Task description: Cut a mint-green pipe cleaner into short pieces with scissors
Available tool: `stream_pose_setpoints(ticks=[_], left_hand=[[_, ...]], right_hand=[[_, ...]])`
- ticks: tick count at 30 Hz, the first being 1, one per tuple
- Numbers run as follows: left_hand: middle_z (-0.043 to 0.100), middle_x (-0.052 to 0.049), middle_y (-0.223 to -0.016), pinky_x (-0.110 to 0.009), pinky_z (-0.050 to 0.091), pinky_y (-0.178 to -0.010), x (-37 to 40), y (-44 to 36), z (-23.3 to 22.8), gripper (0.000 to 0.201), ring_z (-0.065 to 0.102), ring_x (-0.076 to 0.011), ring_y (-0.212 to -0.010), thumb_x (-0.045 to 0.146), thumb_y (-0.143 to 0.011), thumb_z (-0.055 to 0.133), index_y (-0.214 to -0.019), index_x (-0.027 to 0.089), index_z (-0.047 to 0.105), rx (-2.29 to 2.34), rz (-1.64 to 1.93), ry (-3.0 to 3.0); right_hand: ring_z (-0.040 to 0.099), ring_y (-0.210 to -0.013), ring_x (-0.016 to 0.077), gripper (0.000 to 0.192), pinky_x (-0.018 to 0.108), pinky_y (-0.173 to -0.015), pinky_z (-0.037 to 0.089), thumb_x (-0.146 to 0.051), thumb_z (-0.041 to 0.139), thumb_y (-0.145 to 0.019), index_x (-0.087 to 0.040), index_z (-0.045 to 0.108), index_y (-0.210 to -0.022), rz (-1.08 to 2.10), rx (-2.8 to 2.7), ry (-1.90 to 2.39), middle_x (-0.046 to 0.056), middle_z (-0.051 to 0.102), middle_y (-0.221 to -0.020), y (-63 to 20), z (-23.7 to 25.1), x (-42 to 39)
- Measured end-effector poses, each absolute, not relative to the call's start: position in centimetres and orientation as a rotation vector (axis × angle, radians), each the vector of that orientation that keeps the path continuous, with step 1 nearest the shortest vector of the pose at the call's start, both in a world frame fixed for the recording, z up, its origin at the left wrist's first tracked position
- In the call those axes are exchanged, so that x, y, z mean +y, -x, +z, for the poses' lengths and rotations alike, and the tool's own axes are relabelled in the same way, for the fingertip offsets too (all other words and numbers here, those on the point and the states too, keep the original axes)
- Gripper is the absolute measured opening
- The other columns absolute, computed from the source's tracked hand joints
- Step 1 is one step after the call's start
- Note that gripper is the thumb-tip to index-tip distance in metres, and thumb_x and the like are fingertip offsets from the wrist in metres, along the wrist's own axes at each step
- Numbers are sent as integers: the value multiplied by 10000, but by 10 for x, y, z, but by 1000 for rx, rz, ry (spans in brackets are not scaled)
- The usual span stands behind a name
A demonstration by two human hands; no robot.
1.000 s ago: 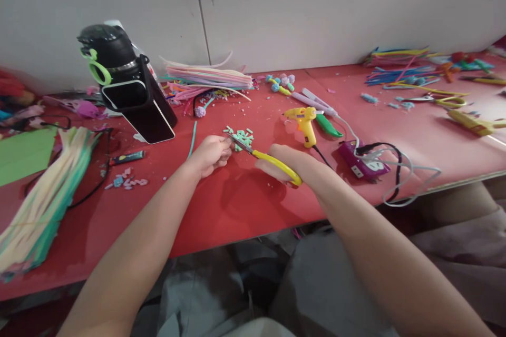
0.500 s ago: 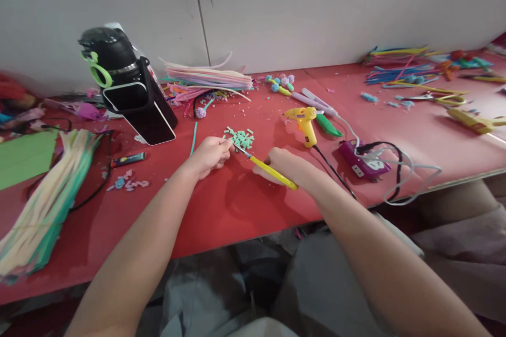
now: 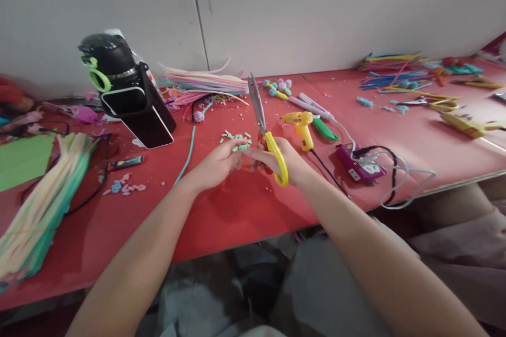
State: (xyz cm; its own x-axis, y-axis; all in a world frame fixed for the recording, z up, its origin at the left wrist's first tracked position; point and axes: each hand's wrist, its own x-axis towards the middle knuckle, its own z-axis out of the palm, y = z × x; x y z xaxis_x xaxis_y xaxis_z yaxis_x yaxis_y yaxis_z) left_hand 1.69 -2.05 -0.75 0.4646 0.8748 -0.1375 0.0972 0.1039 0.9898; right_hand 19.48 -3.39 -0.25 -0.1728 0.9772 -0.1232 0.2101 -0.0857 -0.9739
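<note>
Up went the scissors (image 3: 265,131) since the picture before: they lay low and pointed left at the little green bits, and now the blades stand almost straight up in the middle of the frame, tips toward the wall. Both hands have come together too, so they now touch.

The right hand (image 3: 276,160) is closed around the yellow handle loops of the scissors, and the blades look shut. The left hand (image 3: 217,166) has its fingers pinched on a small green bit (image 3: 242,147), right where the two hands meet. More cut green bits (image 3: 236,138) lie in a loose heap on the red surface (image 3: 237,210) just behind the hands.

The scissors are stiff and light, with sharp metal blades, so the yellow loops are the safe place to hold. The green bit looks fuzzy, soft and very light. It could slip or spring away, so a gentle fingertip pinch suits it best.

A yellow glue gun (image 3: 301,125) stands just to the right of the hands, and its cord runs to a purple power strip (image 3: 359,164). A long green pipe cleaner (image 3: 186,157) lies left of the hands. A black bottle (image 3: 108,58) stands in the upper left.

No words or brand names can be read; the marks on the power strip are too small to tell
</note>
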Motion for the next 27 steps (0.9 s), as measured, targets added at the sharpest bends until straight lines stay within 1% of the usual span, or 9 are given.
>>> stream_pose_setpoints(ticks=[4, 7, 9, 11, 12, 16, 19, 22, 27], left_hand=[[584, 13, -753, -223, 309, -534, -21, -18, -12, 481, 465, -95, -572, 363, -869, 678, -1289, 185, 526, 884, 662, -1302], [580, 19, -745, -222, 296, -518, -20, -16, -12, 494, 436, -86, -541, 329, -862, 673, -1311, 194, 517, 872, 654, -1287], [544, 35, -686, -227, 289, -507, -19, -14, -8, 391, 397, -84, -507, 320, -874, 645, -1237, 197, 568, 877, 661, -1331], [502, 40, -614, -231, 286, -503, -18, -12, -4, 204, 381, -88, -494, 331, -894, 609, -1032, 183, 634, 895, 643, -1433], [491, 37, -586, -233, 289, -507, -18, -11, -3, 173, 382, -90, -493, 343, -908, 588, -917, 176, 636, 908, 623, -1498], [480, 24, -542, -237, 312, -537, -18, -10, 0, 331, 406, -93, -508, 362, -935, 542, -663, 174, 559, 979, 631, -1707], [450, 33, -544, -239, 296, -530, -14, -7, -3, 326, 388, -87, -506, 335, -921, 560, -638, 175, 541, 1064, 792, -1749], [431, 40, -536, -250, 271, -506, -6, 0, -7, 283, 353, -85, -484, 349, -920, 568, -695, 179, 583, 1137, 1042, -1647], [390, 46, -527, -264, 247, -474, 3, 11, -9, 254, 352, -87, -467, 364, -915, 600, -726, 194, 601, 1091, 1348, -1489]], right_hand=[[643, -571, 124, 314, 263, -611, 517, -316, 702, -767, -229, 401, -742, 1361, -1370, 1099, -55, 588, -588, -188, -19, -31], [624, -578, 107, 264, 266, -639, 517, -283, 655, -785, -231, 396, -770, 1335, -1370, 1034, -71, 580, -598, -187, -23, -31], [597, -564, 91, 246, 250, -615, 484, -258, 632, -782, -232, 387, -768, 1281, -1375, 1043, -79, 563, -593, -187, -19, -32], [567, -545, 83, 243, 242, -594, 450, -250, 618, -770, -234, 376, -760, 1231, -1361, 1079, -89, 528, -572, -187, -14, -33], [559, -543, 83, 247, 244, -596, 442, -254, 617, -763, -236, 371, -760, 1219, -1351, 1092, -92, 515, -568, -187, -12, -32], [553, -561, 95, 306, 253, -606, 429, -324, 661, -747, -239, 368, -769, 1176, -1344, 1157, -84, 505, -581, -190, -7, -30], [484, -527, 91, 399, 248, -553, 374, -481, 688, -774, -239, 372, -745, 1121, -1405, 1317, -77, 459, -561, -197, -6, -31], [375, -513, 81, 495, 254, -522, 307, -636, 602, -826, -232, 358, -676, 1146, -1584, 1491, -69, 373, -548, -208, -4, -37], [257, -534, 80, 589, 266, -482, 189, -720, 610, -786, -218, 341, -634, 974, -1927, 1686, -63, 286, -569, -218, 1, -49]])
